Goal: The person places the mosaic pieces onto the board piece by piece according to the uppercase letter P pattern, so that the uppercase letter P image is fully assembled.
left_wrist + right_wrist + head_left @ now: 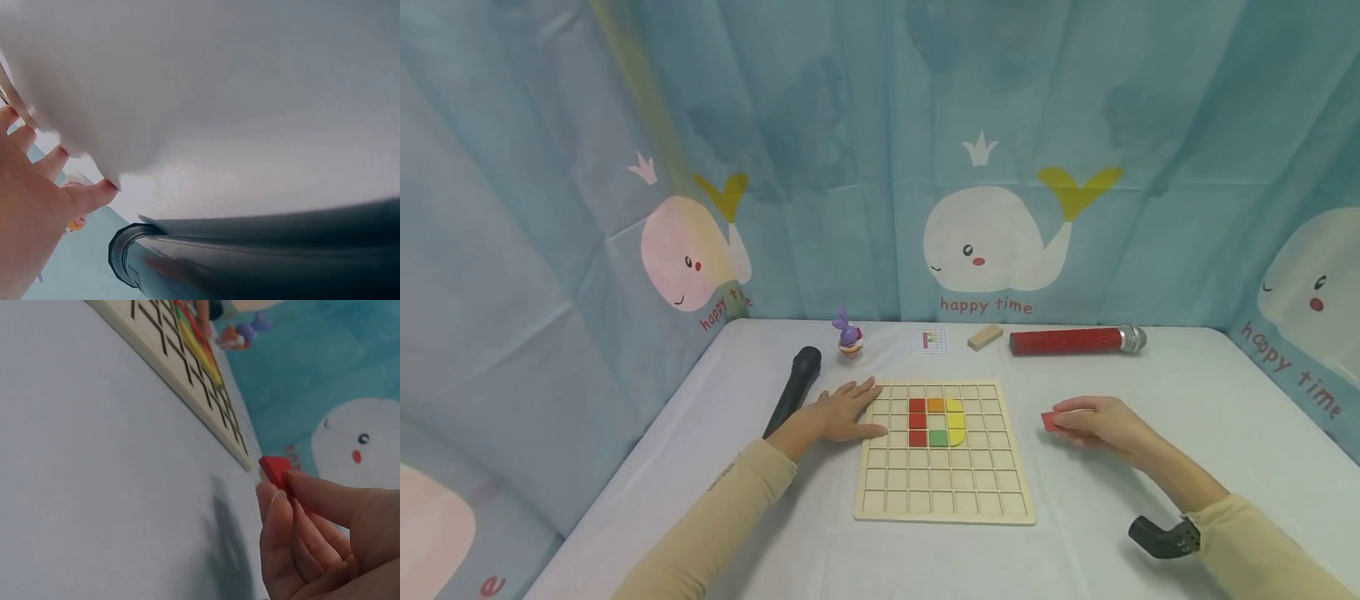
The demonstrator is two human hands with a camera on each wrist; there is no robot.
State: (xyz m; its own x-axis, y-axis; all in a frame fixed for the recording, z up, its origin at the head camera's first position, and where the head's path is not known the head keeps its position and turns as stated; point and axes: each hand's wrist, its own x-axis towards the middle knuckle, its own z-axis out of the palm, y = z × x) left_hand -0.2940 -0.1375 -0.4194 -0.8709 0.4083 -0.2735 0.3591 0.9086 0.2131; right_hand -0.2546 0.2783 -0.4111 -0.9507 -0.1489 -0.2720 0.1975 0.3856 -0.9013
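My right hand point(1097, 423) pinches a small red square tile point(1048, 422) between thumb and fingers, to the right of the wooden grid board point(945, 483). In the right wrist view the red tile point(275, 472) sticks out from the fingertips. My left hand point(846, 413) rests with spread fingers on the board's left edge. Set in the grid are three red tiles point(917, 421) in a column, an orange tile point(936, 405) and a green tile point(938, 437). Yellow pieces point(956, 422) form the right side, two of them with rounded corners.
A black microphone point(797, 383) lies beside my left hand. Along the back stand a purple-topped figurine point(849, 336), a pattern card point(931, 341), a wooden block point(985, 337) and a red microphone point(1067, 341). A black curved object point(1161, 537) lies by my right forearm.
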